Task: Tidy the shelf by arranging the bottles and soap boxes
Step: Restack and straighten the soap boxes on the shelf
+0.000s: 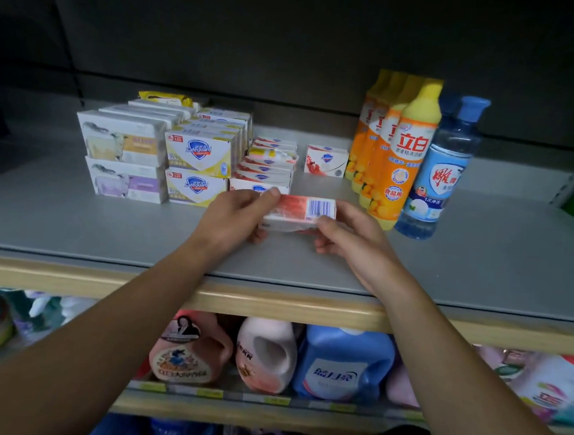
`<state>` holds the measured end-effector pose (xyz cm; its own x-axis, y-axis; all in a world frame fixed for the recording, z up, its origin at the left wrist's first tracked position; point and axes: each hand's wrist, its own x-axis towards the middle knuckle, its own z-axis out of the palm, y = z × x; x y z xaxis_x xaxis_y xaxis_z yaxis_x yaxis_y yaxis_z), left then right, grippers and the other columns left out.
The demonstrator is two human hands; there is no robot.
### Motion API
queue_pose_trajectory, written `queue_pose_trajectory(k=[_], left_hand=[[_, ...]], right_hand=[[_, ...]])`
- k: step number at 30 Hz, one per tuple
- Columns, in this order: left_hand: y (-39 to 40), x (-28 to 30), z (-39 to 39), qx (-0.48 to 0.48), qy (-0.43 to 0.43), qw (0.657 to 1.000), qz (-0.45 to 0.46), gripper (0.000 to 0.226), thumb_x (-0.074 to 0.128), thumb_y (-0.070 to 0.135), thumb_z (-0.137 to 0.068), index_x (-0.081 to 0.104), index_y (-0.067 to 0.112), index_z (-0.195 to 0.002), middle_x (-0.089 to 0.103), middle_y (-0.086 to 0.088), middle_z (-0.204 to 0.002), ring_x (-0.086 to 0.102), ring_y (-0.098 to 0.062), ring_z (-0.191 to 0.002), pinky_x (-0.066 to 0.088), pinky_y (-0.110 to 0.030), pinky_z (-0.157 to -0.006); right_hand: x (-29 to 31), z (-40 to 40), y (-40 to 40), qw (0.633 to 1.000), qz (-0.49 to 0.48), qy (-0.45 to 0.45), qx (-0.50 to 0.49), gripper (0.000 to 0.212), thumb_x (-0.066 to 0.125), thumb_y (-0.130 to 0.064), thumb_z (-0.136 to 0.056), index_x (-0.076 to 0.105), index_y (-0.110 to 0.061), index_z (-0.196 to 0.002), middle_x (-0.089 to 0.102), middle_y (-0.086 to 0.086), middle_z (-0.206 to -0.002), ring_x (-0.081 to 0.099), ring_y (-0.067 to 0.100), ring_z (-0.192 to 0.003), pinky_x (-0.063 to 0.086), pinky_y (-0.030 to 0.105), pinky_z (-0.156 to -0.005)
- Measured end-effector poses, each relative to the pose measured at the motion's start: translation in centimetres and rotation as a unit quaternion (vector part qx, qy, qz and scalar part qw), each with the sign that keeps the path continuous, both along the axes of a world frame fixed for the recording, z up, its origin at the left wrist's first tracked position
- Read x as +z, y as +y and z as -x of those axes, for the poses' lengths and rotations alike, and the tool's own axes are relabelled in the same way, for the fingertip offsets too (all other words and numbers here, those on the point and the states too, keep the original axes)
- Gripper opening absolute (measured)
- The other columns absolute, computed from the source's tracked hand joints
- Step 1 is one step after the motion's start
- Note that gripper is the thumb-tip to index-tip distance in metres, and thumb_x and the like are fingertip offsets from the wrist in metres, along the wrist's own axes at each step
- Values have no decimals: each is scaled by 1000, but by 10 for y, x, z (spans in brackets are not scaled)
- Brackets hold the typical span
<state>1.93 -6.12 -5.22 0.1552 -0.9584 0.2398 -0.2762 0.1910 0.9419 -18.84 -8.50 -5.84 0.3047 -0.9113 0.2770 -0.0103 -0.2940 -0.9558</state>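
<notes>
While both hands hold the one red-and-white cardboard soap box (301, 209) just above the grey shelf board (72, 221), the left hand (236, 215) pinching its left end with thumb on top and fingers curled beneath, the right hand (344, 234) gripping its right end by the barcode, the risk lies close around them. Just beyond the left hand sits the untidy row of matching red-and-white soap boxes (265, 167), some askew; pushing the held box in carelessly could shove them further out of line or topple one. Directly beyond and right of the right hand stands a file of tall orange dish-soap bottles with yellow caps (398, 157), with a clear blue-capped bottle (442, 167) beside it; a stray knuckle or elbow there might knock the front bottle over. A lone red-and-white box (326, 161) stands apart between row and bottles. Left of the left hand, stacked yellow-and-white Safeguard boxes (198, 167) and pale lilac-and-cream soap boxes (125, 160) look orderly. Below the forearms, a lower shelf holds pink and blue laundry jugs (342, 366). The backing is dark, the light dim.
</notes>
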Motion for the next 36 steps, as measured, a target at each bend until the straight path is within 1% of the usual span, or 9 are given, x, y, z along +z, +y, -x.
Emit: queue_pose_trajectory(k=[2,6,10,14,18,23,27,32,36], left_hand=[[2,2,-1,8,2,1000,-8,67,52,72,-77,68,6,-74,66,-13,-59,60,-18,-51,50,-26,-55],[4,-2,0,18,-66,998,-1,65,44,72,-81,60,17,-51,63,-6,-51,55,-12,-45,46,-24,-53],[3,-4,1,24,-83,996,19,62,45,64,-90,51,18,-49,56,-1,-47,49,-10,-44,43,-28,-59],[7,-2,1,10,-73,996,59,48,52,53,-94,54,21,-58,48,-3,-50,43,-12,-48,39,-28,-56],[15,4,2,-75,61,994,60,20,53,43,-94,65,27,-89,61,-13,-68,56,-24,-54,46,-28,-52],[17,5,2,-103,88,990,47,33,56,29,-97,59,32,-130,62,1,-82,66,-30,-62,57,-35,-55],[19,6,1,-125,115,985,29,38,57,29,-95,56,32,-133,63,-6,-96,68,-34,-68,58,-36,-56],[18,6,1,-118,89,988,33,55,66,5,-89,51,27,-137,69,-2,-93,70,-26,-87,61,-47,-64],[16,5,1,-100,56,992,57,65,71,-6,-81,49,15,-139,68,9,-94,70,-10,-82,61,-32,-74]], right_hand=[[1,-3,2,999,-3,19,-41,12,61,-32,-95,70,-25,-92,72,0,-75,64,15,-58,55,28,-55],[4,-5,3,989,-26,77,-120,51,50,-61,-92,72,-24,-64,64,5,-51,59,12,-42,44,20,-40],[4,-4,3,989,-19,82,-121,55,47,-63,-92,70,-25,-59,57,4,-43,51,11,-36,38,19,-36],[2,-2,4,998,-23,-2,-61,33,52,-40,-100,71,-21,-81,68,6,-62,58,14,-45,44,21,-40],[2,2,3,996,-34,-77,12,17,63,-24,-92,68,-17,-107,73,11,-93,70,23,-74,58,28,-67],[-1,0,1,997,9,-69,-40,15,58,-30,-91,73,-33,-92,70,4,-105,69,19,-100,58,43,-88],[-1,1,1,998,28,-40,-47,14,62,-32,-85,71,-38,-94,72,-7,-104,69,16,-100,57,45,-91],[-3,2,2,994,86,42,-46,55,70,-10,-76,56,-46,-115,60,-17,-124,66,10,-107,56,34,-89],[-6,0,0,993,86,63,-53,69,71,4,-81,47,-38,-131,54,-19,-125,63,2,-111,55,20,-84]])
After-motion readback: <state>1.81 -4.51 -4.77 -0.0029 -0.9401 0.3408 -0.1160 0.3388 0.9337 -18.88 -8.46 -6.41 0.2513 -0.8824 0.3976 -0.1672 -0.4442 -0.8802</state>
